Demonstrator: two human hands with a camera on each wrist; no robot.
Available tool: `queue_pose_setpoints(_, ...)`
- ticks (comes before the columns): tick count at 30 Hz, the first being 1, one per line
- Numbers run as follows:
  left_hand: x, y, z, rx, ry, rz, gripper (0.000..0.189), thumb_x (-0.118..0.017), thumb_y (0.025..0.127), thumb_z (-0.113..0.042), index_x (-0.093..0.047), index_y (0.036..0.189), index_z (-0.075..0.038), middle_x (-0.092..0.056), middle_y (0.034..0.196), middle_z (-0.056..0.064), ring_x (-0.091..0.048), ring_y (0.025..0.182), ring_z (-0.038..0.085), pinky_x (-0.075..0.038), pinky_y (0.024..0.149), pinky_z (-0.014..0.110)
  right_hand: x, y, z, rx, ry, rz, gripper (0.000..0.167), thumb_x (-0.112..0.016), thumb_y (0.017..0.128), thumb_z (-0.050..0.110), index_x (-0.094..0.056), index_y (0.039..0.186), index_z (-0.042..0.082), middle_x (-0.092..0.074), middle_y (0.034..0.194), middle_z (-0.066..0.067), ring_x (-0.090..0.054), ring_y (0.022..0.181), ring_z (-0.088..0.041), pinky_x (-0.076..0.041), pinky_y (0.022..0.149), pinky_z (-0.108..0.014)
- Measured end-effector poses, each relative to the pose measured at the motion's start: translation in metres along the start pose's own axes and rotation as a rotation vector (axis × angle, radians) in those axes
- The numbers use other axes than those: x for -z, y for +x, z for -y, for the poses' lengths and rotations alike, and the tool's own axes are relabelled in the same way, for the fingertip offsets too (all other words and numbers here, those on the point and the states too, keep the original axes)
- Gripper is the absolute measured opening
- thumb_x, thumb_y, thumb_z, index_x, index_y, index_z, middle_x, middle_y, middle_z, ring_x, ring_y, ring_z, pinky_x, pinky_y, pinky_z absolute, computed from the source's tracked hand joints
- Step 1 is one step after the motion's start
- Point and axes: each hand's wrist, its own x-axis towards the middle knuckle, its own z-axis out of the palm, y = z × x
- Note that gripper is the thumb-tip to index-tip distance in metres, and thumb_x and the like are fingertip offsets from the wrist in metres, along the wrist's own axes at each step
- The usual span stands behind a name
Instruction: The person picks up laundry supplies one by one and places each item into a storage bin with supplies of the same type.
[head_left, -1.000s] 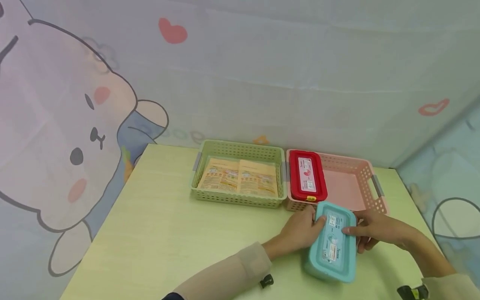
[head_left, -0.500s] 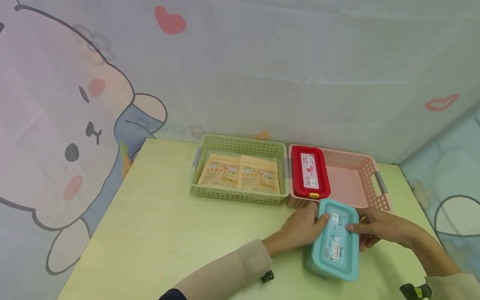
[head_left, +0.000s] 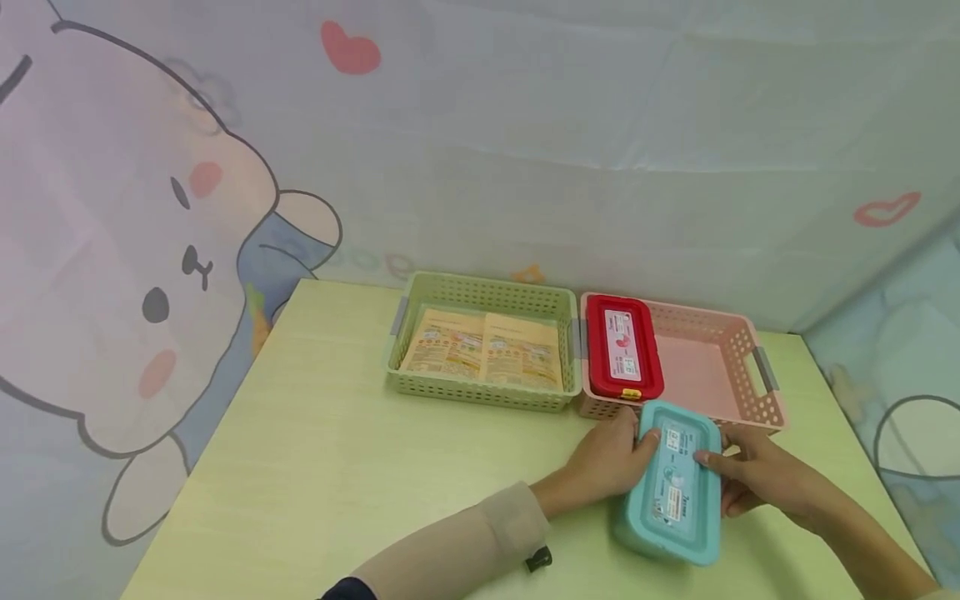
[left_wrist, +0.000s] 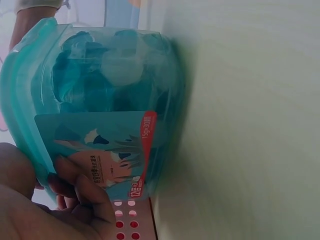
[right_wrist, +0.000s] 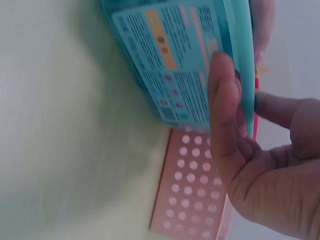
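A teal laundry pod box (head_left: 678,487), its lid closed, stands at a slant in front of the pink basket in the head view. My left hand (head_left: 611,454) grips its left side, thumb over the lid's edge. Curled fingers (left_wrist: 82,195) lie against the printed label in the left wrist view, and pods show through the see-through wall. On the right side my right hand (head_left: 772,471) pinches the lid's rim, thumb on top. In the right wrist view its fingers (right_wrist: 223,95) press the back label just under the rim.
Behind the box, the pink basket (head_left: 693,367) holds a red-lidded box (head_left: 622,348) at its left end. A green basket (head_left: 487,400) with two flat tan packs (head_left: 483,350) adjoins it on the left. A printed cloth (head_left: 525,125) hangs behind the table (head_left: 337,467).
The head view has shifted slightly. My right forearm has swung a little down and right, its sleeve almost leaving the frame. Both hands keep hold of the laundry pod box, which stays in place.
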Motion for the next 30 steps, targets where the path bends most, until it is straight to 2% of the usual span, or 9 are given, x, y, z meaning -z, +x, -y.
queue_pose_setpoints(5,-0.002,-0.001,0.000,0.012,-0.022,-0.012,0.025,-0.059,0.110,-0.039,-0.052,0.102,-0.016,-0.053,0.074,-0.003,-0.053,0.057,0.008,-0.047,0.050,0.022,-0.008,-0.005,-0.001,-0.037,0.031,-0.026,0.050,-0.061,0.110,0.027,-0.037,0.133,-0.011,-0.075,0.092,-0.015,-0.072,0.064,-0.023,-0.064,0.062,-0.041)
queue_pose_setpoints(10,-0.001,-0.002,0.001,0.022,-0.049,-0.013,0.025,-0.061,0.109,-0.038,-0.051,0.099,-0.017,-0.052,0.075,-0.003,-0.051,0.059,0.008,-0.045,0.051,0.022,-0.007,-0.009,0.000,-0.056,0.084,0.022,0.062,-0.063,0.108,0.022,-0.024,0.145,-0.010,-0.073,0.099,-0.015,-0.073,0.071,-0.025,-0.065,0.068,-0.044)
queue_pose_setpoints(17,0.004,-0.002,0.003,-0.014,-0.048,0.010,0.025,-0.061,0.109,-0.038,-0.051,0.100,-0.018,-0.053,0.075,-0.004,-0.051,0.059,0.007,-0.046,0.052,0.022,-0.006,-0.012,0.000,-0.024,0.108,0.065,0.062,-0.063,0.108,0.016,-0.024,0.147,-0.012,-0.069,0.097,-0.016,-0.072,0.074,-0.025,-0.065,0.071,-0.046)
queue_pose_setpoints(22,0.015,-0.004,0.003,-0.041,-0.044,0.115,0.027,-0.060,0.109,-0.040,-0.054,0.119,-0.016,-0.057,0.080,-0.004,-0.058,0.060,0.008,-0.052,0.054,0.022,-0.007,-0.013,0.002,0.005,0.094,0.057,0.069,-0.064,0.107,0.014,-0.020,0.153,-0.013,-0.065,0.097,-0.016,-0.072,0.073,-0.025,-0.065,0.070,-0.047)
queue_pose_setpoints(26,0.026,-0.010,-0.001,-0.025,-0.052,0.232,0.050,-0.066,0.106,-0.037,-0.047,0.143,-0.010,-0.060,0.087,-0.004,-0.064,0.064,0.008,-0.055,0.058,0.023,-0.005,-0.013,0.006,0.031,0.059,0.055,0.073,-0.063,0.107,0.013,-0.017,0.157,-0.013,-0.063,0.095,-0.017,-0.071,0.069,-0.026,-0.064,0.067,-0.050)
queue_pose_setpoints(30,0.031,-0.017,-0.004,0.021,-0.088,0.332,0.074,-0.074,0.102,-0.031,-0.034,0.158,-0.006,-0.062,0.088,-0.002,-0.069,0.064,0.012,-0.057,0.059,0.024,-0.003,-0.014,0.010,0.026,0.039,0.060,0.075,-0.063,0.107,0.015,-0.016,0.160,-0.011,-0.063,0.094,-0.017,-0.070,0.069,-0.027,-0.064,0.065,-0.049)
